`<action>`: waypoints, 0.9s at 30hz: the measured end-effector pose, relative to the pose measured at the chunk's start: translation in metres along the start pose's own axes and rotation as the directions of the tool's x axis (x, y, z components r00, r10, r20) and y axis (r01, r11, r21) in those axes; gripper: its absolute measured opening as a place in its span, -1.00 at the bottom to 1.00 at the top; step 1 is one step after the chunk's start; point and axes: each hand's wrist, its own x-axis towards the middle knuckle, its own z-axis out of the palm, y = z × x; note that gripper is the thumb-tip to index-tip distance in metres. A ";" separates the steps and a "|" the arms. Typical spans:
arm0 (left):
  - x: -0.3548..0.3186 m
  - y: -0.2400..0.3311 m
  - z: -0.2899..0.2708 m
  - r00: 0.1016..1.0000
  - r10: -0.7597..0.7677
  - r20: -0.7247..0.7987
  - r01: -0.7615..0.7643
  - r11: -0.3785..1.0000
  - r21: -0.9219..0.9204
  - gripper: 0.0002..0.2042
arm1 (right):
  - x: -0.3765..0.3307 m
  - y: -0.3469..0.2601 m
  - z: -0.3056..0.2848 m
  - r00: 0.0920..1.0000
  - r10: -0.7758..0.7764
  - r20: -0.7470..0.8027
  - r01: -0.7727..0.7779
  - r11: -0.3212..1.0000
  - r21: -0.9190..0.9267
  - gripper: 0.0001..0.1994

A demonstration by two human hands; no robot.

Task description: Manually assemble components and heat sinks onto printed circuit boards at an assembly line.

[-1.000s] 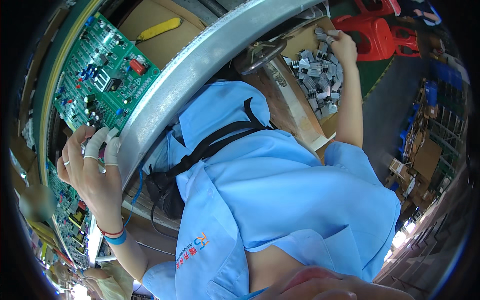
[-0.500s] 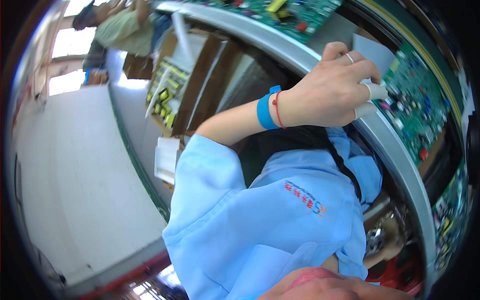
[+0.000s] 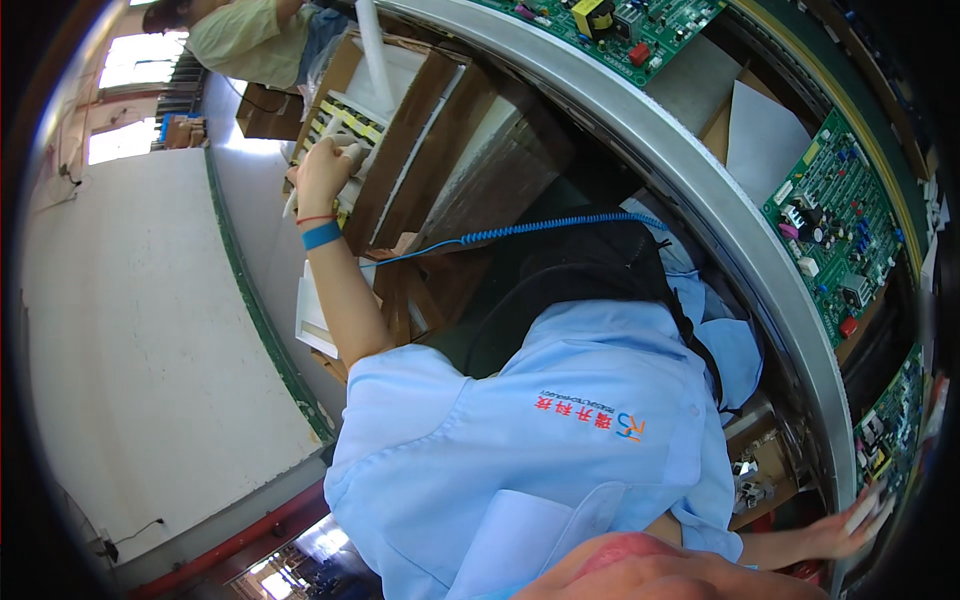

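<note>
My left hand (image 3: 325,172), wearing a blue wristband and a red string, reaches into a cardboard box (image 3: 400,150) of yellow-and-black electronic components (image 3: 355,122). Its fingers, some in white finger covers, are bent down among the parts; whatever lies between them is hidden. From the wristband a blue coiled cord (image 3: 540,228) runs across to the right. Far to the right, my right hand (image 3: 840,532) is beside a green circuit board (image 3: 890,425) on the line. Its fingers, also with white covers, are stretched out and slightly apart, and I see nothing held in them.
A curved metal rail (image 3: 690,165) borders the line, with another populated circuit board (image 3: 835,220) and a white sheet (image 3: 762,140) beyond it. A box of metal parts (image 3: 755,480) sits below the rail. A white panel (image 3: 150,340) stands left; another person (image 3: 250,40) is at upper left.
My left hand has swung from above the circuit boards leftward into the component box. My right hand has moved from the metal parts box rightward to the line's edge.
</note>
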 end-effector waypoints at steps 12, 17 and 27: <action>0.071 0.016 0.037 0.986 0.128 0.103 -0.127 0.992 -0.017 -0.68 | 0.034 -0.105 0.158 0.774 -0.196 0.602 -0.154 0.864 0.479 -0.58; 0.105 0.025 0.057 0.975 0.207 0.087 -0.202 0.977 -0.063 -0.75 | 0.029 -0.112 0.159 0.789 -0.112 0.604 -0.141 0.924 0.355 -0.62; 0.114 -0.023 0.016 0.984 0.157 0.086 -0.059 0.736 -0.674 -0.68 | 0.021 -0.119 0.204 0.662 -0.520 0.540 0.597 0.802 0.040 -0.68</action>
